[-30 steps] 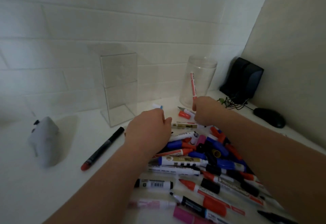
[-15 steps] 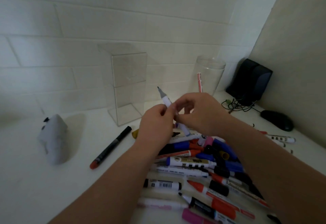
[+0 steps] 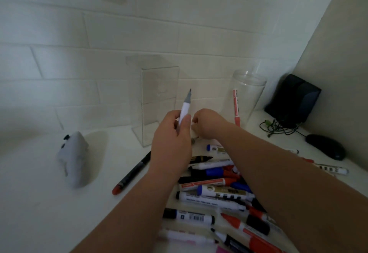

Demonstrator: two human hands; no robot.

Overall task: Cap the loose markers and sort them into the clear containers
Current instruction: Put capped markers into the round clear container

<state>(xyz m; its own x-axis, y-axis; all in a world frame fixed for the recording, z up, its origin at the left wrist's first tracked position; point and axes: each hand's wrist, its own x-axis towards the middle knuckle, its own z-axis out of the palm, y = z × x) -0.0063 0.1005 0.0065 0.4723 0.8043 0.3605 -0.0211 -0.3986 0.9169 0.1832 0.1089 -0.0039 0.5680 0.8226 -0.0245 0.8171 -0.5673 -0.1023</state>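
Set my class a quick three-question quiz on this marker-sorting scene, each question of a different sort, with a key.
1. True or false: the white marker with a grey tip, gripped by the left hand, has its cap on.
2. What stands inside the round clear plastic jar? A) a slim red marker B) a blue marker C) nothing
3. Fill in: the black pen with a red end lies on the white table to the ___ of the pile of loose markers.

Key: 1 false; 2 A; 3 left.
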